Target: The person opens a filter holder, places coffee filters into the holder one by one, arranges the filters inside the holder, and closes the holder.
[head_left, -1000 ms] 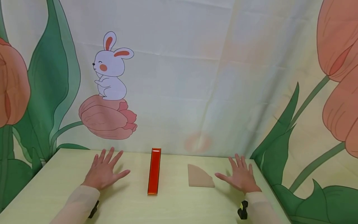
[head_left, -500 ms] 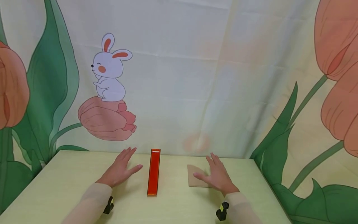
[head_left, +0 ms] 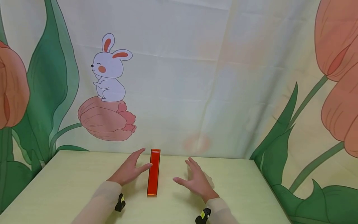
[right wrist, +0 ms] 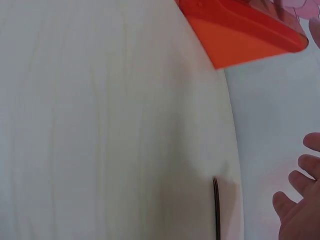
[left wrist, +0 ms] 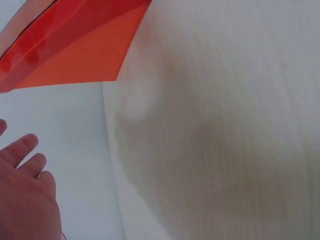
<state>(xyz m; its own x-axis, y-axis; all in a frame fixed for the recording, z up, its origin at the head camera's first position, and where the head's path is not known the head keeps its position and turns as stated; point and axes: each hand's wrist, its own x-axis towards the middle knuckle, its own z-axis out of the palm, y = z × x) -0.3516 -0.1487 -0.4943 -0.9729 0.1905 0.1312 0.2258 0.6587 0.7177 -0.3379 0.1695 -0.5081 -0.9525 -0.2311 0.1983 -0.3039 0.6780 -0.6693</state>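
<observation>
A long, narrow red piece point(head_left: 153, 183), glossy and see-through, stands on the table between the hands. Both wrist views show its tall side point(left wrist: 75, 55) from below. To its left is the left hand point(head_left: 128, 171), fingers extended; its thumb tip overlaps the red piece in the head view, and contact cannot be told. The right hand point(head_left: 197, 182) hovers to the right of the red piece, thumb and fingers spread, holding nothing. Behind that hand lies a flat tan quarter-round piece point(head_left: 209, 179), mostly hidden; the right wrist view shows its layered dark edge point(right wrist: 217, 207).
The pale wooden table point(head_left: 240, 205) ends at a hanging cloth point(head_left: 167, 93) printed with a rabbit and tulips. Black wrist cameras point(head_left: 120, 203) sit under both wrists.
Both hands have moved inward from the table's sides toward the red piece. The right hand has passed over the tan piece, covering much of it. Neither piece has moved.
</observation>
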